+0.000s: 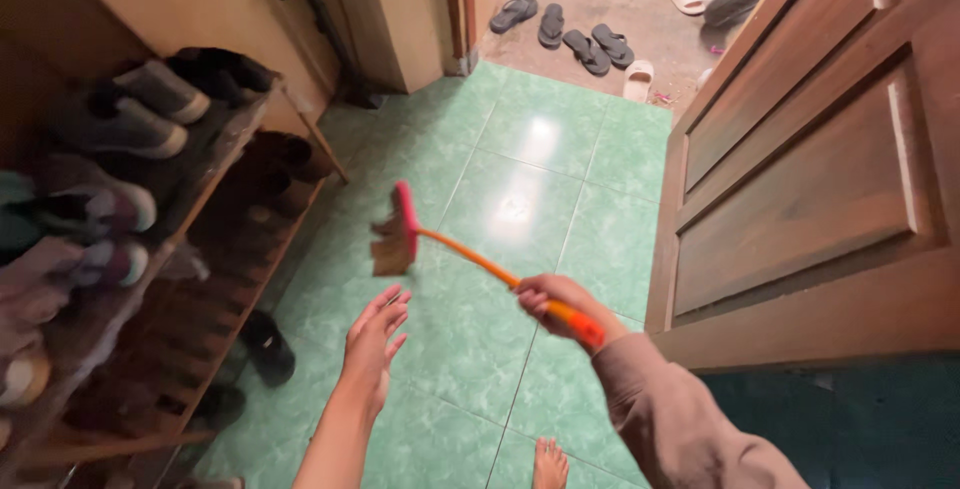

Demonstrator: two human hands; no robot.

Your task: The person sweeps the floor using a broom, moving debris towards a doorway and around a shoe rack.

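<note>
Sweeping: a short broom with an orange plastic handle, pink head and straw-coloured bristles is held out over the glossy green marbled floor tiles, its bristles blurred and seemingly just off the tiles.
Right hand: the right hand, coming out of a brownish-grey sleeve, is clenched round the orange handle near its upper end.
Left hand: the left hand is released, fingers spread and holding nothing, hanging in the air below the broom head and apart from it.
Broom position: mid-floor, between the wooden shoe rack filled with sneakers on the left and the brown panelled wooden door standing open on the right.
Progress: judged from the tiles alone, the visible floor looks clean and shiny, with no pile of dust to be seen; how much has been swept cannot be told.
Left to do: the strip along the rack, where a dark shoe lies on the tiles, looks the likeliest spot not yet reached.
Beyond: grey flip-flops and sandals are scattered on the concrete outside the doorway.
Underfoot: a bare foot shows at the bottom edge.
</note>
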